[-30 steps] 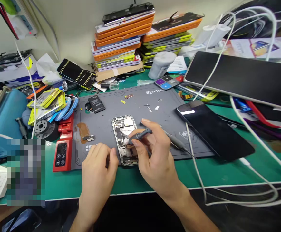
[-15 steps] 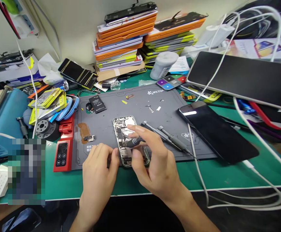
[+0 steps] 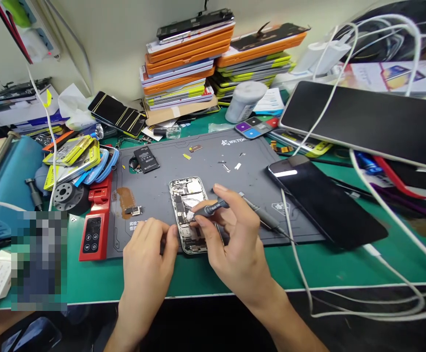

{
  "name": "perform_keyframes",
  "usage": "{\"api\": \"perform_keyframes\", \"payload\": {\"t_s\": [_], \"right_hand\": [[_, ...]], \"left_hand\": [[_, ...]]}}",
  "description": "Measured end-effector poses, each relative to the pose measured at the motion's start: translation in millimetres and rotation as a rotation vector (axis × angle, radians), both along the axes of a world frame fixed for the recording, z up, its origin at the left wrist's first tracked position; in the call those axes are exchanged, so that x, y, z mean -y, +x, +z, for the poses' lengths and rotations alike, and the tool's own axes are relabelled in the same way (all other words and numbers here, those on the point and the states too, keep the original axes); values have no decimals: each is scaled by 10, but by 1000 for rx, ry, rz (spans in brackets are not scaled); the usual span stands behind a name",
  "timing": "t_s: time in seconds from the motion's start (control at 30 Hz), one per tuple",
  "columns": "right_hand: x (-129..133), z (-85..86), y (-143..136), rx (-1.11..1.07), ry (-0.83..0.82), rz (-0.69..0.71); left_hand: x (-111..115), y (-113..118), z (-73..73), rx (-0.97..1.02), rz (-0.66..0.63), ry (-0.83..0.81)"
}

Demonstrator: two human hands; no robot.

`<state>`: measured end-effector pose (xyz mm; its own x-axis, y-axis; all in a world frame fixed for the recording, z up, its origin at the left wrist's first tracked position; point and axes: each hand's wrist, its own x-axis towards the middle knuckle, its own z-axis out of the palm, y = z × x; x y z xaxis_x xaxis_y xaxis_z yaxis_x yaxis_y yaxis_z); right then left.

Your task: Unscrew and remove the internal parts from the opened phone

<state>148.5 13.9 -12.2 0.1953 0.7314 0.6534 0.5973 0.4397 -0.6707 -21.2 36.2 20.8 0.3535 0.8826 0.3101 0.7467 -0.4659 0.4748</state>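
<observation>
Over the phone [image 3: 183, 198], the right hand [image 3: 237, 239] pinches a screwdriver [image 3: 209, 210]; the left hand's hidden grip [image 3: 149, 249] is unclear.

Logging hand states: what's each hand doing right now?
Left hand: curled beside the opened phone; whether holding anything, cannot tell.
Right hand: closed on a dark-handled tool.

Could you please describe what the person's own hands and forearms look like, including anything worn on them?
The bare left hand and bare right hand have no gloves, and no ring, watch or bracelet shows. The bare forearms, tapering toward the wrists, show no sleeves within the picture.
</observation>
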Motion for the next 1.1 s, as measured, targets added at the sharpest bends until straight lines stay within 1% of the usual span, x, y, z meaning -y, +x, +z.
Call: {"api": "perform_keyframes", "payload": {"t_s": [0.3,0.37,0.47,0.53,0.63,0.67,0.77,0.87,0.93,1.03,1.1], "right_hand": [[-5,26,6,45,-17,1],[-18,59,9,90,10,-9],[-36,125,21,219,83,-17],[-41,165,29,246,94,19],[-35,187,34,175,67,111],[-30,181,34,153,62,120],[-12,136,33,116,61,71],[3,88,35,68,35,65],[7,67,33,52,14,38],[10,47,15,26,-18,-41],[19,41,-4,-40,-31,-43]], "left_hand": [[6,-8,-16,-6,8,-2],[4,-5,-10,-10,10,2],[8,-3,6,-6,8,-14],[13,-4,10,5,3,-27],[14,-9,-1,18,12,-34],[13,-11,-7,23,18,-36],[7,-13,-21,46,27,-27],[6,-8,-13,80,31,-11],[10,-3,-2,111,31,-14],[13,4,1,156,5,-31],[10,6,-14,162,-15,-23]]}}
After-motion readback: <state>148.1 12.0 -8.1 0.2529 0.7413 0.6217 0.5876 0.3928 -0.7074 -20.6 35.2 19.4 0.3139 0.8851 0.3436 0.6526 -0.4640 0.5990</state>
